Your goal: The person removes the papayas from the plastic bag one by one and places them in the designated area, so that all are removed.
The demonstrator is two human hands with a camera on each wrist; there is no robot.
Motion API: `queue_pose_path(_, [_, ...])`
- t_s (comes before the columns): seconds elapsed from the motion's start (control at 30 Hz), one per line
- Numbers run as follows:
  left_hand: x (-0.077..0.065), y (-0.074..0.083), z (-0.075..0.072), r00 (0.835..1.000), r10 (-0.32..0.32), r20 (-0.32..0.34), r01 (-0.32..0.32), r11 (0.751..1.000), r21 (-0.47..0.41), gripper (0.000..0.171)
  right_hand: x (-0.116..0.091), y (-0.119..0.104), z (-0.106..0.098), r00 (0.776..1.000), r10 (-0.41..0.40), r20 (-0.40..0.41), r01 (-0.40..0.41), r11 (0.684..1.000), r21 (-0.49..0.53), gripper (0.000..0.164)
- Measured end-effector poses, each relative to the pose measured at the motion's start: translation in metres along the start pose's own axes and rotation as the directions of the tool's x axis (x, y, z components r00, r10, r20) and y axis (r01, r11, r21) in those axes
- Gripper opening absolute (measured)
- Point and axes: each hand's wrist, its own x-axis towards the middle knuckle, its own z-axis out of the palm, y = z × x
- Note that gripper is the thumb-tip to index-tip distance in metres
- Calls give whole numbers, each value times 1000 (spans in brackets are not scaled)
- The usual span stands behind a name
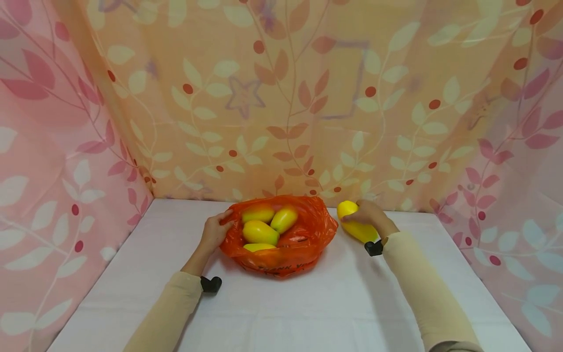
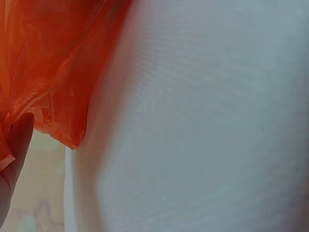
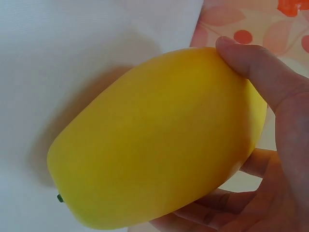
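Note:
A red-orange plastic bag (image 1: 308,244) with dark lettering lies with its mouth wide. Several yellow-green fruits (image 1: 259,232) are inside it. My left hand (image 1: 214,231) holds the bag's left rim. In the left wrist view its thumb (image 2: 21,140) lies against the gathered plastic; the other fingers are mostly hidden. To the right of the bag, my right hand (image 1: 371,215) grips a large yellow papaya-shaped fruit (image 3: 154,140) by one end. The thumb is on top and the fingers curl below. A small green stem (image 3: 60,198) shows at the fruit's other end.
A white cloth covers the table (image 1: 281,313). Behind it hangs an orange leaf-patterned curtain (image 1: 281,107), with pink patterned curtains (image 1: 39,195) on both sides. A black wrist mount (image 1: 211,285) sits on each forearm.

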Motion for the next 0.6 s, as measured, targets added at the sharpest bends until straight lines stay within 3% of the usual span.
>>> queue_pose_path(0.27, [0, -1, 2, 1000, -15, 4, 15, 1000, -16, 43, 1, 1, 7, 998, 67, 3, -67, 998, -7, 88])
queue_pose_path(0.6, [0, 0, 0, 1000, -5, 8, 5, 1000, 0, 44, 4, 8, 15, 996, 82, -39, -82, 997, -2, 86])
